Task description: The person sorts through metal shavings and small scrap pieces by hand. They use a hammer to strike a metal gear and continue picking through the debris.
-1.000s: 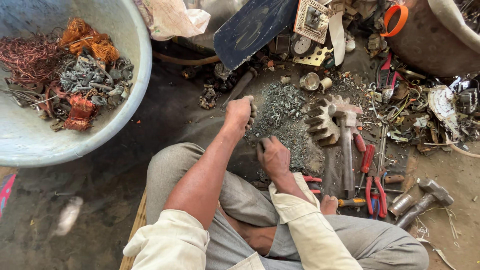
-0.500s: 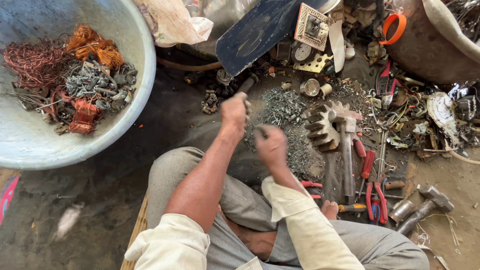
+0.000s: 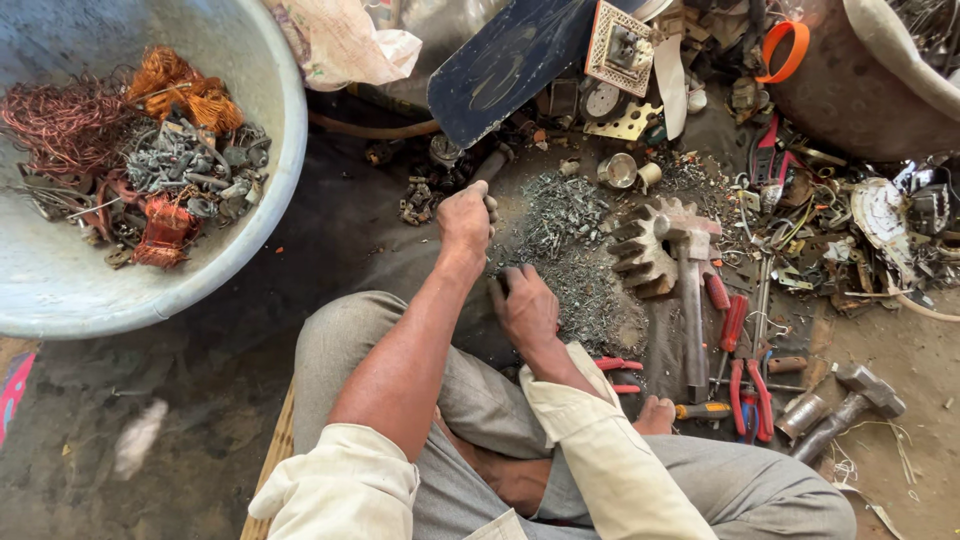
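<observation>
My left hand is closed in a fist around a dark rod-like tool handle that sticks out away from me. Just below it, my right hand curls its fingers on a small dark metal piece at the near edge of a grey heap of small metal scraps. Both hands hover over the dark ground in front of my folded legs. What the handle ends in is hidden.
A big pale basin with copper wire coils and metal parts stands at the left. A toothed gear, a hammer, red-handled pliers, another hammer and a rusty drum crowd the right.
My right hand lifted a little and came back down onto the small piece. My left hand shifted slightly away from me, still gripping the handle.
</observation>
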